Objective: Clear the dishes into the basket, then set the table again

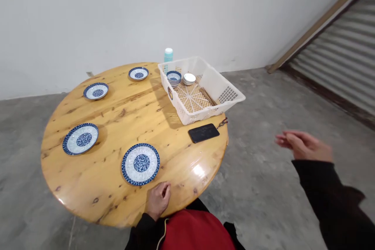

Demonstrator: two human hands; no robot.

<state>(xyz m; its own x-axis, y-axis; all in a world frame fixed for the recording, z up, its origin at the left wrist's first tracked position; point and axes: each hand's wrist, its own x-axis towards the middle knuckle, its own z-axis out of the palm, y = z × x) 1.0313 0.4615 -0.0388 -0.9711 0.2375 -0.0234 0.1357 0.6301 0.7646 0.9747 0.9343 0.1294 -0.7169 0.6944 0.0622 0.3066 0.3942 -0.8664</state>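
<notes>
Four round plates (80, 139), white with blue-patterned rims and centres, sit on the glossy yellow wooden tabletop (117, 121), all left of the white plastic mesh basket (220, 84). The closest plate (141, 164) is on the basket's near left. Just beside it, the left hand (158, 200) rests in a loose curl, nothing visible in it. Well right of the basket, above the grey concrete floor (254, 187), the right hand (306, 146) is blurred; its fingers bend, but I cannot tell how far closed, or whether it holds anything. A black phone (204, 133) lies just before the basket.
</notes>
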